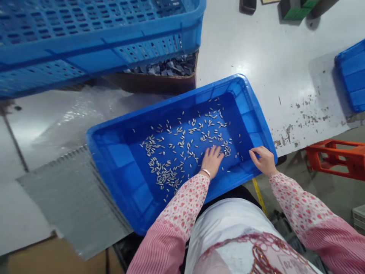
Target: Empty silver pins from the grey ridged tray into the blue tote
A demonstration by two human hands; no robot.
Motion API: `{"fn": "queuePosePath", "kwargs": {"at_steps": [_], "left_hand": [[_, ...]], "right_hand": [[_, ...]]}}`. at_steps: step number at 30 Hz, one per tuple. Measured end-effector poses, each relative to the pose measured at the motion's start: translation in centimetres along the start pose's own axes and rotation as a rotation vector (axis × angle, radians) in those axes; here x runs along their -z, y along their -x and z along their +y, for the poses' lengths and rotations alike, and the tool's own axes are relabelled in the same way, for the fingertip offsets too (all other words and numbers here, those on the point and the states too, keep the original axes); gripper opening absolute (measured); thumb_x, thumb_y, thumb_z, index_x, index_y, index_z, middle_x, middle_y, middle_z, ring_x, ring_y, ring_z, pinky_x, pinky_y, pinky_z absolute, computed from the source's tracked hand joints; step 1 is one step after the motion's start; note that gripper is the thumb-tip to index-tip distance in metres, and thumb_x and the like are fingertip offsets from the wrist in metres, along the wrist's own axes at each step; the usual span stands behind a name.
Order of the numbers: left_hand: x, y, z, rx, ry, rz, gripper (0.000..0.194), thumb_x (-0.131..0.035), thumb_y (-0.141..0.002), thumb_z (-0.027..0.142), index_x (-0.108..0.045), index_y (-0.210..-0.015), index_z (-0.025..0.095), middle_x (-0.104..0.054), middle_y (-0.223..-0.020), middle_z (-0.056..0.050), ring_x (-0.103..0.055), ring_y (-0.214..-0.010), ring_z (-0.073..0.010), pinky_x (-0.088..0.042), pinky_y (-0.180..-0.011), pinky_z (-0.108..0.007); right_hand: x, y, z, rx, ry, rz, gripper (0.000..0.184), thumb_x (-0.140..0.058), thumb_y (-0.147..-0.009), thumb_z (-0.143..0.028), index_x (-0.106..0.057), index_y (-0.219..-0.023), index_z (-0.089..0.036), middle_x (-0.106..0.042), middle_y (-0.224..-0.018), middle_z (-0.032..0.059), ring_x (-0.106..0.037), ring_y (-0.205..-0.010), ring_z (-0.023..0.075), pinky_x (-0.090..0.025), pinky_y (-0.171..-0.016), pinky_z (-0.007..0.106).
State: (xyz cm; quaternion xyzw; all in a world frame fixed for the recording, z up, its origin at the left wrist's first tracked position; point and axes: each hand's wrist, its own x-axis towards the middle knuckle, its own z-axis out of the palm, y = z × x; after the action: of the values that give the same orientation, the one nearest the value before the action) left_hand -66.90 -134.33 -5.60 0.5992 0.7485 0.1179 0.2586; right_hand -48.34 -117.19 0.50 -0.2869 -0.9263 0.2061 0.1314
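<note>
A deep blue plastic tub (176,102) lies tilted across the middle of the view. Small silvery, pointed oval pieces (167,176) are scattered over its floor, thickest toward the left end. My left hand (211,161) is inside the tub, palm down, its fingers spread and touching the floor beside a small cluster of pieces. Over the tub's right end, near the rim, is my right hand (262,160). Its fingers are curled in, thumb and forefinger close together; whatever they may hold is hidden or too small to name.
A blue perforated crate (94,42) stands at upper left, above a cardboard box (159,83) of dark pieces. Grey corrugated sheets (71,201) and clear plastic film (82,114) lie left. An orange crate (336,158) and another blue bin (352,76) are at right.
</note>
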Motion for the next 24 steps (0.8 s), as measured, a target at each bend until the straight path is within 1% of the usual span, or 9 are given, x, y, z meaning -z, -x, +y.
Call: {"fn": "queuePosePath", "kwargs": {"at_steps": [4,6,8,10,12,15,19,21,24], "left_hand": [[2.1,-0.3,-3.5,0.36,-0.078,0.212,0.047,-0.047,-0.085,0.014,-0.051,-0.132,0.02,-0.031,-0.152,-0.017,-0.028,-0.137,-0.0382,-0.033,-0.107,-0.058],[2.7,-1.1,-4.1,0.362,-0.026,0.218,0.05,-0.051,-0.083,0.015,-0.049,-0.133,0.022,-0.03,-0.152,-0.016,-0.028,-0.136,-0.0383,-0.033,-0.107,-0.058],[2.7,-1.8,-3.9,0.288,0.083,0.133,0.042,-0.047,-0.084,0.011,-0.057,-0.123,0.025,-0.042,-0.143,-0.014,-0.036,-0.131,-0.0345,-0.037,-0.104,-0.055],[2.2,-2.2,-3.4,0.257,0.184,0.055,0.036,-0.041,-0.083,0.006,-0.064,-0.105,0.023,-0.057,-0.122,-0.013,-0.049,-0.116,-0.0281,-0.044,-0.098,-0.047],[1.6,-2.0,-3.2,0.292,0.244,0.052,0.032,-0.039,-0.082,0.003,-0.064,-0.091,0.021,-0.061,-0.101,-0.011,-0.056,-0.097,-0.023,-0.048,-0.089,-0.038],[1.3,-1.1,-4.0,0.353,0.315,0.139,0.02,-0.044,-0.082,0.009,-0.061,-0.084,0.019,-0.062,-0.089,-0.008,-0.059,-0.085,-0.0204,-0.049,-0.084,-0.034],[1.8,0.0,-5.4,0.449,0.416,0.284,0.015,-0.046,-0.085,0.018,-0.059,-0.092,0.019,-0.065,-0.086,-0.005,-0.062,-0.076,-0.0186,-0.05,-0.079,-0.033],[2.1,0.4,-5.8,0.477,0.428,0.351,0.019,-0.045,-0.084,0.016,-0.06,-0.096,0.019,-0.065,-0.095,-0.007,-0.062,-0.083,-0.0199,-0.05,-0.084,-0.035],[2.1,1.1,-5.8,0.499,0.361,0.483,0.027,-0.047,-0.079,0.011,-0.061,-0.102,0.018,-0.06,-0.11,-0.011,-0.055,-0.107,-0.025,-0.043,-0.099,-0.041]], "right_hand": [[-0.1,0.0,0.1,-0.003,-0.014,-0.011,0.014,-0.054,-0.091,-0.027,-0.062,-0.082,-0.021,-0.068,-0.077,0.003,-0.061,-0.072,0.0182,-0.05,-0.069,0.032],[-0.1,0.0,0.1,0.001,-0.015,-0.013,0.013,-0.054,-0.091,-0.026,-0.062,-0.083,-0.021,-0.068,-0.077,0.0029,-0.061,-0.073,0.0183,-0.05,-0.07,0.032],[-0.1,0.1,0.1,0.003,-0.017,-0.014,0.012,-0.054,-0.091,-0.026,-0.062,-0.083,-0.021,-0.068,-0.077,0.003,-0.061,-0.072,0.0184,-0.05,-0.069,0.032],[-0.1,0.1,0.2,0.002,-0.025,-0.015,0.012,-0.054,-0.091,-0.025,-0.061,-0.083,-0.021,-0.068,-0.077,0.0029,-0.061,-0.072,0.0183,-0.05,-0.069,0.032],[-0.1,0.1,0.2,-0.003,-0.035,-0.016,0.011,-0.054,-0.091,-0.025,-0.062,-0.084,-0.022,-0.068,-0.078,0.0028,-0.061,-0.073,0.0184,-0.05,-0.07,0.032],[-0.2,0.0,0.2,-0.022,-0.042,-0.027,0.013,-0.053,-0.091,-0.026,-0.063,-0.083,-0.022,-0.069,-0.077,0.0031,-0.061,-0.074,0.019,-0.05,-0.07,0.033],[-0.1,0.0,0.2,-0.046,-0.047,-0.049,0.017,-0.051,-0.092,-0.028,-0.063,-0.082,-0.023,-0.069,-0.077,0.0035,-0.062,-0.074,0.0194,-0.05,-0.07,0.034],[-0.1,0.0,0.2,-0.05,-0.049,-0.053,0.016,-0.051,-0.092,-0.028,-0.063,-0.083,-0.023,-0.069,-0.078,0.0036,-0.062,-0.074,0.0193,-0.05,-0.071,0.034],[-0.1,0.1,0.3,-0.044,-0.053,-0.042,0.014,-0.052,-0.092,-0.027,-0.063,-0.084,-0.022,-0.069,-0.079,0.0034,-0.062,-0.075,0.0191,-0.05,-0.071,0.033]]}}
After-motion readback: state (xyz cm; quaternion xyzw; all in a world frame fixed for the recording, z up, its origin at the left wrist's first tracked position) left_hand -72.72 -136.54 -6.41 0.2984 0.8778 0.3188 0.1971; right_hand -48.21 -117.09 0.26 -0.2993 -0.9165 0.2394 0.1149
